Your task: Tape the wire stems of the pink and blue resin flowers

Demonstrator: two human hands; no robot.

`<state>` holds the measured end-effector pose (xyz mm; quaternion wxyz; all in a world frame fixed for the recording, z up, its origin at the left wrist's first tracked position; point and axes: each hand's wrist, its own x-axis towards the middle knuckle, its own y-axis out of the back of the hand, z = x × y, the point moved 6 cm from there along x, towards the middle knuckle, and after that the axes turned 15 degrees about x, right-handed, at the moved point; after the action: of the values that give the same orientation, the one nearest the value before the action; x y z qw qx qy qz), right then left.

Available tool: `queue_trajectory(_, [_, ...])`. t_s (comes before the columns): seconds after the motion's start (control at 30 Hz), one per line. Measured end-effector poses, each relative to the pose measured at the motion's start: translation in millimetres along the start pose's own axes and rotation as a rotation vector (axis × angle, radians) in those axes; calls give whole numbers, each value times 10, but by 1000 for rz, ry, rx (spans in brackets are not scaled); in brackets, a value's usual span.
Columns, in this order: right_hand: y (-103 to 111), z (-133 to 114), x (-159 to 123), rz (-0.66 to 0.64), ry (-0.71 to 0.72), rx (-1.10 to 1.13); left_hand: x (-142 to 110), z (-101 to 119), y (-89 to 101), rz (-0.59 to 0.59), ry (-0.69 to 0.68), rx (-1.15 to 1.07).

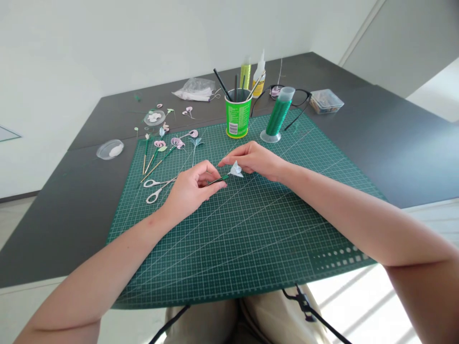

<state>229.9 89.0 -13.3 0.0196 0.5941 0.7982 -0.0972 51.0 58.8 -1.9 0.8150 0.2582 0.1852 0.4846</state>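
Note:
My left hand (pixel 193 187) pinches the green stem (pixel 217 180) of a small paper flower over the green cutting mat (pixel 251 229). My right hand (pixel 254 159) is curled, its fingertips pinching the pale blue paper bloom (pixel 235 169) at the stem's end. The flower is held just above the mat, between both hands. White-handled scissors (pixel 157 188) lie on the mat just left of my left hand.
Several finished paper flowers (pixel 168 145) lie at the mat's far left. A green cup of tools (pixel 238 116), a green wire spool (pixel 277 118), glue bottles (pixel 258 76), glasses (pixel 287 95), a plastic box (pixel 326 101), small dishes (pixel 109 149) and a plastic bag (pixel 195 89) stand beyond.

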Motion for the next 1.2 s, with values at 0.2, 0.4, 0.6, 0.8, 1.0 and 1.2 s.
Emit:
queue_trajectory(0.2, [1, -12, -6, 0, -1, -30, -26, 54, 59, 70, -69, 65])
queue_trajectory(0.4, [11, -16, 12, -28, 49, -17, -23, 77, 18, -18, -87, 52])
queue_trajectory(0.6, [-8, -75, 17, -94, 238, 89, -5, 24, -56, -123, -59, 113])
queue_trajectory(0.8, [-30, -150, -23, -76, 330, 66, 2, 13, -52, -123, -85, 106])
queue_trajectory(1.0, [-4, -78, 0, -28, 215, -7, 17, 39, -25, -82, -128, 67])
queue_trajectory(1.2, [8, -6, 8, -17, 59, -35, 20, 38, 8, 11, -167, 80])
